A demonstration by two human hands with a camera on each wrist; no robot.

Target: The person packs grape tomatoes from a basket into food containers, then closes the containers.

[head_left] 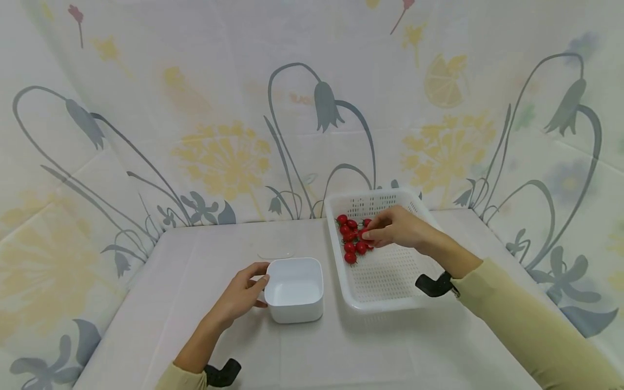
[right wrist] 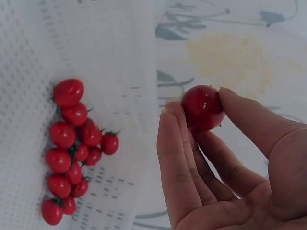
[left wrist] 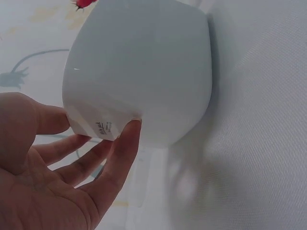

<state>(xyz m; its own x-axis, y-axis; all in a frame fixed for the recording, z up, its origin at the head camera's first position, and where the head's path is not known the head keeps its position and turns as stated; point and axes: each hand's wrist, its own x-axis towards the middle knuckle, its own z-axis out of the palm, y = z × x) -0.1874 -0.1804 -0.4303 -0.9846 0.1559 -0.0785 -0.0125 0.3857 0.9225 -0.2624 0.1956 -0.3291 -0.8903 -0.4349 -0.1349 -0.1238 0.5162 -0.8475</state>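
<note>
My right hand pinches a red cherry tomato between thumb and fingertips, raised over a white plastic basket. In the right wrist view, several more cherry tomatoes, some with green stems, lie bunched below that hand. The head view places this bunch along the basket's left side. At the left, my left hand holds the side of a square white container, thumb at the rim and fingers bent against the wall. The container stands upright, with bare inner walls and floor. A small printed label shows beside the fingertips.
Both vessels stand on a white cloth-covered table, the container left of the basket with a narrow gap between. A flower-printed curtain rises behind the table and along both sides. Dark camera mounts sit at the wrists.
</note>
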